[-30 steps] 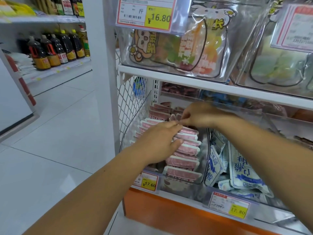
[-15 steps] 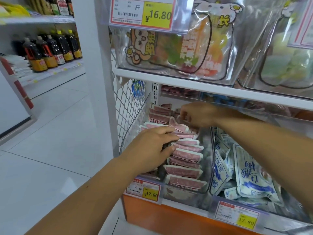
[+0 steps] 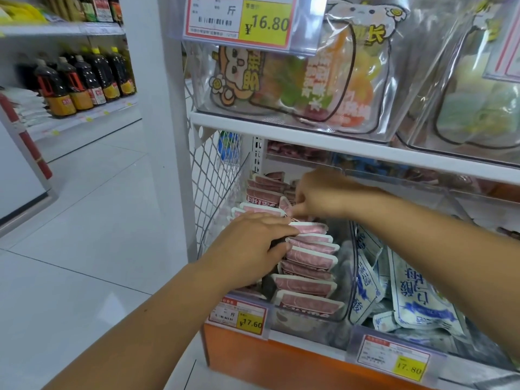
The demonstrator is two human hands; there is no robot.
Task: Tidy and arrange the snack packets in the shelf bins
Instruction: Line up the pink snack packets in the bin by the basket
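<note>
**Pink snack packets (image 3: 306, 287) being lined up in the clear bin (image 3: 309, 323)**

The packets stand in overlapping rows inside the bin on the lower shelf, above the 17.60 price tag (image 3: 242, 316). The left hand (image 3: 250, 246) lies palm-down across the nearer rows. Whether its fingers curl round any packet, I cannot tell. The right hand (image 3: 318, 197) pinches a back packet (image 3: 284, 205) by its upper edge. The step looks like seating that packet. Next it likely needs sliding down flush behind the row, with the rest steadied.
</note>
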